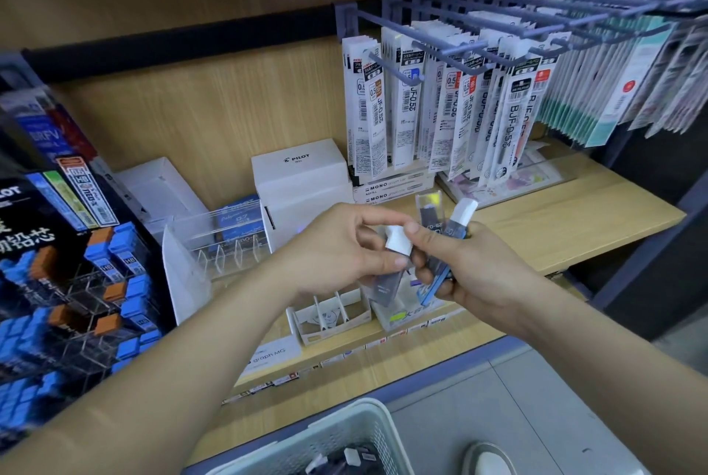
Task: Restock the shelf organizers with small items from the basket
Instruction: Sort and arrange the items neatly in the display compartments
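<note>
My left hand (337,248) pinches a grey lead-refill case with a white cap (387,271) above the shelf. My right hand (475,264) grips a bunch of similar refill cases (440,241), fanned upward, one with a yellow top and one with a white cap. Both hands touch over a small white divided organizer (329,317) at the shelf's front edge. A clear divided organizer (226,248) stands further left. The pale green basket (344,436) sits at the bottom with more cases inside.
A white Pilot box (302,175) stands behind my hands. Hanging pen refills (452,106) fill pegs at the upper right. A rack of blue and orange lead cases (88,283) is on the left. The wooden shelf (574,221) extends right.
</note>
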{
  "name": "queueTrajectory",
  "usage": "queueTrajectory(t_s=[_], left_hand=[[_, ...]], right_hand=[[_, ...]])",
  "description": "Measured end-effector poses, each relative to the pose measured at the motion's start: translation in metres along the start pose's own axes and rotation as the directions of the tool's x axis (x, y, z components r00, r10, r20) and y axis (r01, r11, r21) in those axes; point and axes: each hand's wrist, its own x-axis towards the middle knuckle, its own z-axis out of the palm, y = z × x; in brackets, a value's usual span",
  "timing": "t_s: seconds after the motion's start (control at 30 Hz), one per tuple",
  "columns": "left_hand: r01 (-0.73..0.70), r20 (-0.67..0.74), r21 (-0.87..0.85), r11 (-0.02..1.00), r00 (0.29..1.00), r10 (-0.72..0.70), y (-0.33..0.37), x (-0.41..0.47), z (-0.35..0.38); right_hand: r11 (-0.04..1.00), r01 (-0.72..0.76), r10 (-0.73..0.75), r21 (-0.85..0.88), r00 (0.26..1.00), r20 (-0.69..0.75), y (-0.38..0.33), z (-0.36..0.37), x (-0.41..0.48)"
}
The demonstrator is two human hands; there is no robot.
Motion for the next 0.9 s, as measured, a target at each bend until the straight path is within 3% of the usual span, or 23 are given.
queueTrajectory(t_s=[0.2,0.3,0.4,0.53,0.7,0.9], left_hand=[[-0.091,-0.353,-0.059,0.994,0.933,0.064,-0.008,0.012,-0.011],[-0.099,-0.452,-0.072,0.993,0.890,0.056,-0.012,0.021,-0.010],[-0.063,-0.488,0.030,0.998,0.870,0.069,-0.019,0.037,0.003],[-0.030,-0.491,0.256,0.966,0.857,0.156,-0.031,0.051,0.020],[0.000,-0.437,0.400,0.916,0.879,0.191,-0.043,0.058,0.035],[-0.025,-0.232,0.626,0.779,0.948,0.217,-0.048,0.060,0.043]], right_hand=[[0.966,-0.017,0.071,0.257,0.976,-0.205,-0.015,-0.037,0.003],[0.980,-0.045,0.089,0.195,0.970,-0.228,-0.010,-0.044,0.002],[0.987,-0.072,0.103,0.143,0.970,-0.221,-0.006,-0.043,0.002],[0.988,-0.084,0.109,0.129,0.972,-0.207,-0.005,-0.040,0.004],[0.991,-0.103,0.117,0.083,0.974,-0.195,-0.002,-0.038,0.004],[0.991,-0.110,0.122,0.074,0.977,-0.175,0.001,-0.040,0.006]])
